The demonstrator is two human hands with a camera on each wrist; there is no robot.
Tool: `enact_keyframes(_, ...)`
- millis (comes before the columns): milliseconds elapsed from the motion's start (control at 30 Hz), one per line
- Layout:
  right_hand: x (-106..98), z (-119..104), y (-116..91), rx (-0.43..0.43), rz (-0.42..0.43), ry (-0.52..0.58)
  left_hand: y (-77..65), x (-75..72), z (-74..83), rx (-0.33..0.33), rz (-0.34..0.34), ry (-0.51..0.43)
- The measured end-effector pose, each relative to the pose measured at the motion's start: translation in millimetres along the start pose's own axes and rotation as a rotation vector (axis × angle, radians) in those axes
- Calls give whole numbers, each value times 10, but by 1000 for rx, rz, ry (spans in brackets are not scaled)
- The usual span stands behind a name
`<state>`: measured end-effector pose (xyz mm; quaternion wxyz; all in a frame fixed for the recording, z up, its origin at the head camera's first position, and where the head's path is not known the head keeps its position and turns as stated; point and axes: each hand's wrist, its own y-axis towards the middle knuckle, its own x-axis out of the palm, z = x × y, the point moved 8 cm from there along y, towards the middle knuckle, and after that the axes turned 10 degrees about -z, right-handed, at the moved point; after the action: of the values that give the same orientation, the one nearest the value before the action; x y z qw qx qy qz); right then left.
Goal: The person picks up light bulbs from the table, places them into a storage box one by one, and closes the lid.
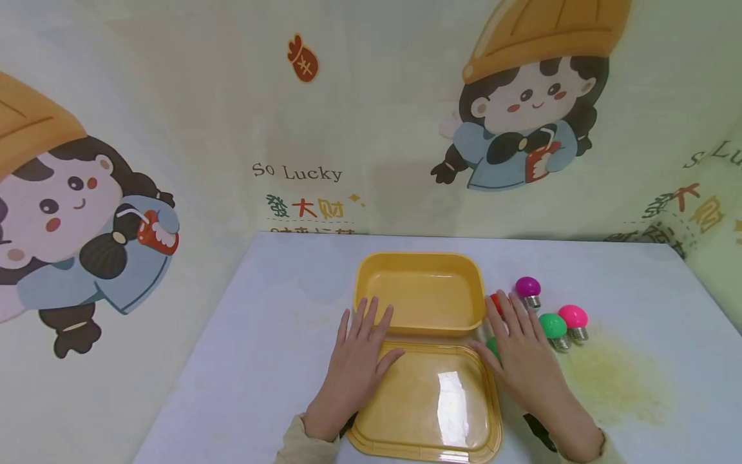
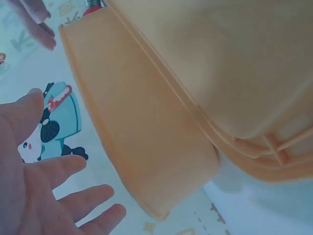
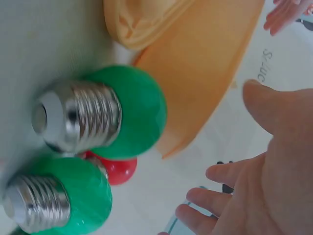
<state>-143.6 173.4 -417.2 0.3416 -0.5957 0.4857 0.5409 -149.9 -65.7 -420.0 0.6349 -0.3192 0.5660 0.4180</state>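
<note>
A deep yellow plastic box (image 1: 420, 298) lies on the white table, and its flat yellow lid (image 1: 406, 399) lies in front of it. My left hand (image 1: 355, 364) hovers with fingers spread over the left side of box and lid, holding nothing. On the other side, my right hand (image 1: 527, 361) reaches forward, fingers extended, beside the bulbs and with nothing in its grasp. Under it, partly hidden, are a red bulb (image 1: 495, 303) and a green bulb (image 1: 493, 347). Just past its fingers lie a purple bulb (image 1: 528, 287), another green bulb (image 1: 552, 325) and a pink bulb (image 1: 572, 316).
The white table (image 1: 249, 361) ends at a back wall covered in cartoon-printed cloth (image 1: 394, 129). A yellowish stain (image 1: 620, 380) marks the tabletop at right. Dark material (image 1: 540, 432) shows beneath the right wrist.
</note>
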Motion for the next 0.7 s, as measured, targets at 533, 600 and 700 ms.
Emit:
enact_keyframes(533, -150, 201, 137, 54, -78, -5, 82, -202, -123, 5, 96, -97)
enact_keyframes(600, -165, 204, 146, 45, -71, -4, 89, -234, -144, 8, 119, -100)
enact_keyframes(700, -196, 207, 157, 19, -41, 0, 104, -288, -185, 9, 160, -121)
